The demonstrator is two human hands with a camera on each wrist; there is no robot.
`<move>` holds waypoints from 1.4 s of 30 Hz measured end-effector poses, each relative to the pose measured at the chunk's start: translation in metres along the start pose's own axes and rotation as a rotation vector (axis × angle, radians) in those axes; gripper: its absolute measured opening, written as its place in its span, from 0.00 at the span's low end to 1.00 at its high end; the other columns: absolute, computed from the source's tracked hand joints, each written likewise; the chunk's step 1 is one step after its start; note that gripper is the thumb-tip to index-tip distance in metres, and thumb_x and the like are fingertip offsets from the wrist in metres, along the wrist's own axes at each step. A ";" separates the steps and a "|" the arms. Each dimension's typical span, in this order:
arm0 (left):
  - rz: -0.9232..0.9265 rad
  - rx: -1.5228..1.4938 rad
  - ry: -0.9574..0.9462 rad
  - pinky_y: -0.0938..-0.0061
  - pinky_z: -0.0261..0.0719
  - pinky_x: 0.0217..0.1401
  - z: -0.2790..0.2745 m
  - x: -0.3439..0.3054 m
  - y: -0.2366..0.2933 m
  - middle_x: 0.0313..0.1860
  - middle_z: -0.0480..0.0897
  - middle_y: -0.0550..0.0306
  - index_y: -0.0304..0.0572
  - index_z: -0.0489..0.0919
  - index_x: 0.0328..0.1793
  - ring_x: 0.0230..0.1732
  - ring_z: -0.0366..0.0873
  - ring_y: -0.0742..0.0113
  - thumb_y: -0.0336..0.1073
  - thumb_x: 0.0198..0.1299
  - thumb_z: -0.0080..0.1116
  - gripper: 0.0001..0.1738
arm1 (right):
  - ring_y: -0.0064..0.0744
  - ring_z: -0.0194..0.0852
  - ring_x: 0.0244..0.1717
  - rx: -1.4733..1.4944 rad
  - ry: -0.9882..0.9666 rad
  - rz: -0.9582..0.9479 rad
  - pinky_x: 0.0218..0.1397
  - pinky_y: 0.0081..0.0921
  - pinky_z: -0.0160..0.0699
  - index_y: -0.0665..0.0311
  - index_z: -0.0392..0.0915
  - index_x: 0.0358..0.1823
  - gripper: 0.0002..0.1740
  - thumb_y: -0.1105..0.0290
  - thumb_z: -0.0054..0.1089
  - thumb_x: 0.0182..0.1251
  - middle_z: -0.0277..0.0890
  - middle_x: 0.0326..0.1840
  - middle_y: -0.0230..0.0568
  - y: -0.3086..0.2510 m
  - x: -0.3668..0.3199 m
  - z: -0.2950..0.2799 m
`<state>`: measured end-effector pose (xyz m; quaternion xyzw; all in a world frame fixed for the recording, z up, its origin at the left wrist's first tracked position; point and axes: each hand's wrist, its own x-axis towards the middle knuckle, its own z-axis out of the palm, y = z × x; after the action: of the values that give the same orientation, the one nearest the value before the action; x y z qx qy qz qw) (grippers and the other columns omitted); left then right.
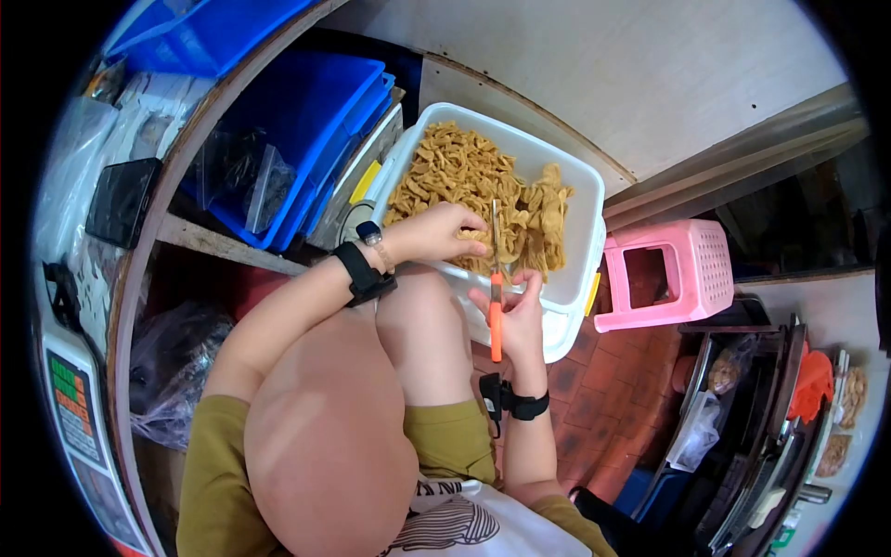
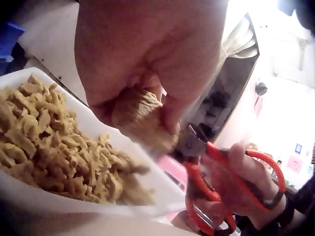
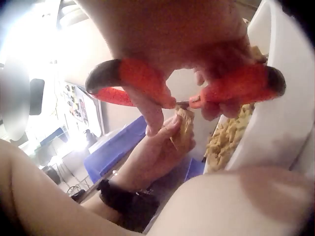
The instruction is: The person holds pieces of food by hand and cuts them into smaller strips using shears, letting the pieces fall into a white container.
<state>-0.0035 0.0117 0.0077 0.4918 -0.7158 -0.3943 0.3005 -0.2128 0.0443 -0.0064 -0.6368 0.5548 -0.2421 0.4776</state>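
Observation:
My left hand [image 1: 436,234] pinches a tan, wrinkled roll of what looks like bean curd skin [image 2: 142,118] between thumb and fingers. Scissors with orange-red handles [image 1: 496,320] are in my right hand [image 1: 522,325], thumb and fingers through the handle loops. Their blades reach the end of the held roll, seen close up in the left wrist view. Below both hands is a white plastic tub [image 1: 587,209]. On its left side lies a heap of short cut tan strips [image 1: 455,158]; longer uncut rolls [image 1: 550,218] lie at its right.
A pink plastic stool [image 1: 710,269] stands right of the tub on red floor tiles [image 1: 575,381]. Blue plastic bins [image 1: 306,111] fill a shelf at the left. My bare knee [image 1: 427,325] is close beside the tub. A rack with bags [image 1: 705,427] stands at the lower right.

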 end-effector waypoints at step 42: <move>-0.109 -0.728 0.159 0.81 0.69 0.51 0.005 0.008 -0.023 0.43 0.74 0.61 0.40 0.65 0.53 0.47 0.69 0.78 0.32 0.64 0.55 0.15 | 0.39 0.72 0.24 -0.155 0.020 -0.148 0.31 0.31 0.71 0.64 0.52 0.47 0.40 0.50 0.72 0.49 0.74 0.25 0.42 0.018 -0.010 -0.021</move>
<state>0.0004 0.0013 -0.0143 0.4192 -0.4761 -0.5989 0.4889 -0.2418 0.0475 -0.0109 -0.7086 0.5282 -0.2394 0.4020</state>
